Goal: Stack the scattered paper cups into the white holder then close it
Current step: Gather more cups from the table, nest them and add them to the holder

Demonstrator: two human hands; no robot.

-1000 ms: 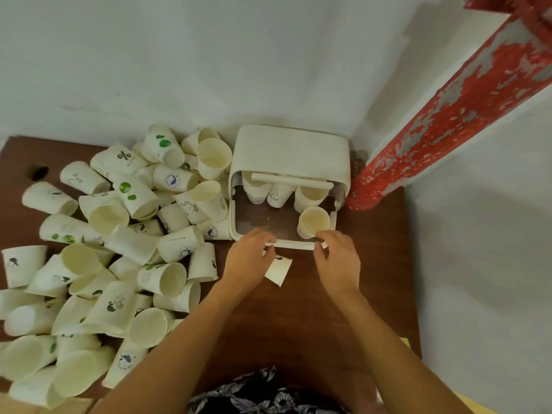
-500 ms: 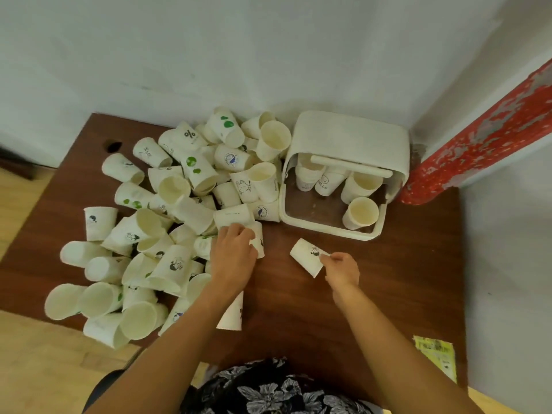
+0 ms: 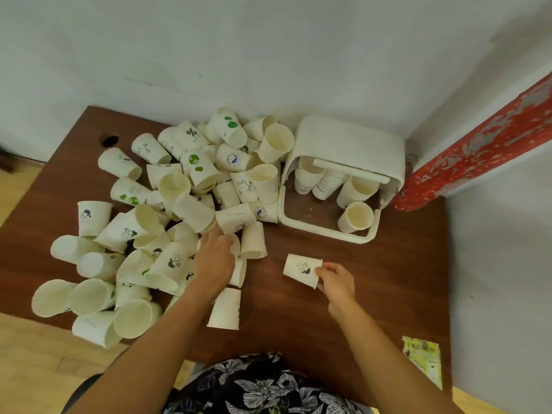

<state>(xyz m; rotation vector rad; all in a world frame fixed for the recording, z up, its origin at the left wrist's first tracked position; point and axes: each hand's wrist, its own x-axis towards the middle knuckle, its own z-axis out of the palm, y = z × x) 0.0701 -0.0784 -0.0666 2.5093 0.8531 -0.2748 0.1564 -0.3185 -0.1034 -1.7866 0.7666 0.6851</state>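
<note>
Right hand (image 3: 336, 279) fingers pinch the paper cup (image 3: 301, 269) rim, cup lying leftward.

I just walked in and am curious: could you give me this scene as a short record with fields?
Surface: brown table
Holder: white holder, open, a few cups inside
Loose cups: pile of paper cups, left of the holder
Left hand: reaching into the pile
Right hand: pinching one printed cup

Brown wooden table (image 3: 328, 318), white walls (image 3: 209, 49), peeling red post (image 3: 484, 144), light wood floor (image 3: 27, 354)
</note>
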